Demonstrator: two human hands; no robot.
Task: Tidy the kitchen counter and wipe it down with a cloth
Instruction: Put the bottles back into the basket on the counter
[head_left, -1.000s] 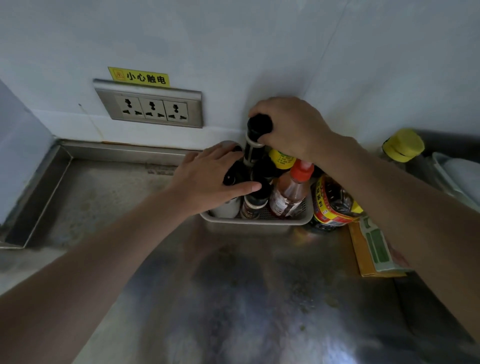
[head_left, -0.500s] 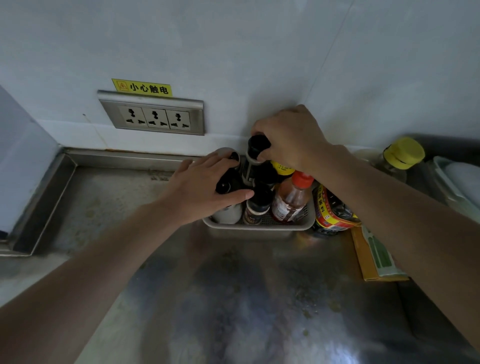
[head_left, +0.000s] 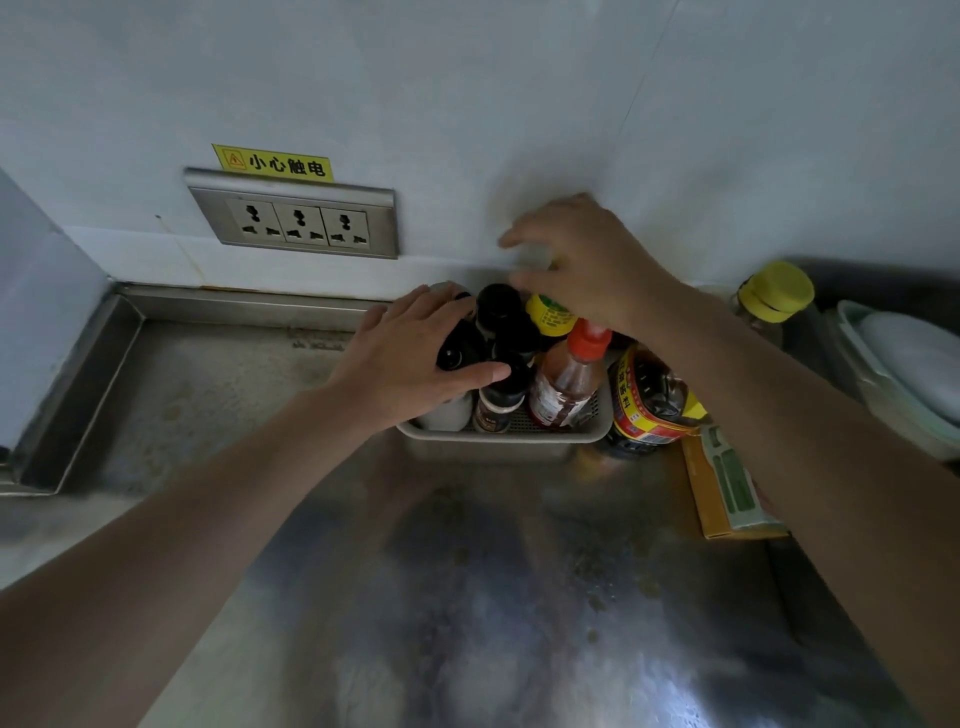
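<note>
Settling bottles in the basket.
Flat left grip steadies them; released right grip hovers above. Press evenly to avoid tipping.

Both bare forearms extend forward. Left hand lies palm-down, fingers straight; right hand hovers higher, fingers loosely spread.

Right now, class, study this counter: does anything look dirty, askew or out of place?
Brownish specks and smears dot the steel counter in front of the basket. The large red-and-yellow-labelled bottle stands outside the basket, at its right end. Nothing looks broken or tipped over.
</note>
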